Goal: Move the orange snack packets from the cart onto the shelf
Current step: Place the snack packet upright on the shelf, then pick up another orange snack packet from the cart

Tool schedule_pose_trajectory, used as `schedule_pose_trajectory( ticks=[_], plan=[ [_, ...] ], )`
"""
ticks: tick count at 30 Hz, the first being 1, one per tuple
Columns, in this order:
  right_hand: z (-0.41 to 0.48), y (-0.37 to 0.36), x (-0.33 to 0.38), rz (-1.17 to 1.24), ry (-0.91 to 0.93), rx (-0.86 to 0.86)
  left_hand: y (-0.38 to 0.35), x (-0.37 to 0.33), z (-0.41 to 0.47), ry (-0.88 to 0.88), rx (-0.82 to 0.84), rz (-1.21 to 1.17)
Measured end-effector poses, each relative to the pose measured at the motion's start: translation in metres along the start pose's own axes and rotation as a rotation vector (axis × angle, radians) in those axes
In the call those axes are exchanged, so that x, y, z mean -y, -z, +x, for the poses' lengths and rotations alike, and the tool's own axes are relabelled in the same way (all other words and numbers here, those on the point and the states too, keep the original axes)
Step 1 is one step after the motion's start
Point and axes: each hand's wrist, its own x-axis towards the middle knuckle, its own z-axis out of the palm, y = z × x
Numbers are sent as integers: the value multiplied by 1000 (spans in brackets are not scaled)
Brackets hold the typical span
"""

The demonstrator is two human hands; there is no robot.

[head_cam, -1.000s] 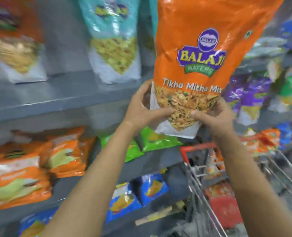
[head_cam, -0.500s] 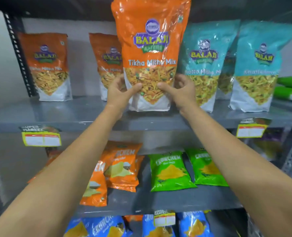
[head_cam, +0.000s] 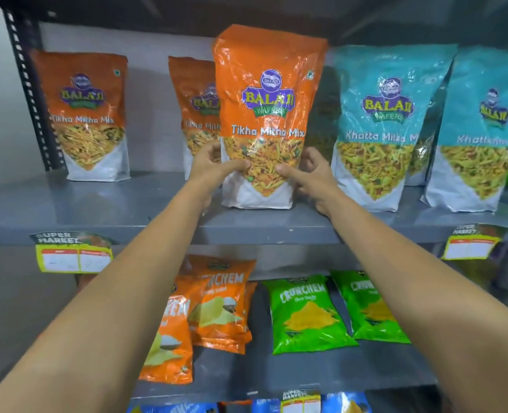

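At far left, a perforated black upright (head_cam: 29,93) is framing the grey shelf (head_cam: 98,210), on which an orange packet marked "Tikha Mitha Mix" (head_cam: 86,114) is standing upright, well apart from the others. Below it, a yellow price label (head_cam: 74,254) is hanging from the shelf edge. Further right, a second orange packet (head_cam: 191,114) is standing at the back, partly covered by the orange snack packet in hand (head_cam: 266,114), which is resting upright with its white base on the shelf, near the front edge. The left hand (head_cam: 209,171) is gripping this packet's lower left side, thumb lying across the front panel and fingers wrapping behind the edge. The right hand (head_cam: 314,177) is gripping the lower right side in mirror fashion, thumb pressing on the front and the remaining fingers curling round the side, their tips being hidden. To the right, two teal packets (head_cam: 386,126) marked "Khatta Mitha Mix" are standing side by side, the nearer one just beside the held packet. A second price label (head_cam: 470,245) is hanging beneath them. On the lower shelf (head_cam: 306,371), orange chip bags (head_cam: 217,305) are lying at left and green chip bags (head_cam: 306,314) at right, between the two forearms.
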Motion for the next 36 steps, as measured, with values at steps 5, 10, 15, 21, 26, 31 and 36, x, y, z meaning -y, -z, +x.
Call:
schedule_pose_trajectory(
  ticks=[5,10,15,21,26,31,36],
  plan=[
    [-11,-3,2,-146,115,-121,-3,-2,-12,-44,-66,41],
    [-43,4,28,-479,529,-467,-2,-16,-45,-451,-372,119],
    [-124,42,7,-692,646,-597,-38,-5,-103,-629,-308,91],
    [-282,134,-54,-1037,324,-708,-137,57,-203,-620,33,75],
    [-422,206,-76,-1194,-63,-768,-239,105,-296,-503,408,45],
    [-541,262,-79,-1278,-431,-829,-326,129,-396,-373,747,41],
    [-642,308,-78,-1275,-614,-946,-409,143,-492,-298,1008,41]
  ],
)
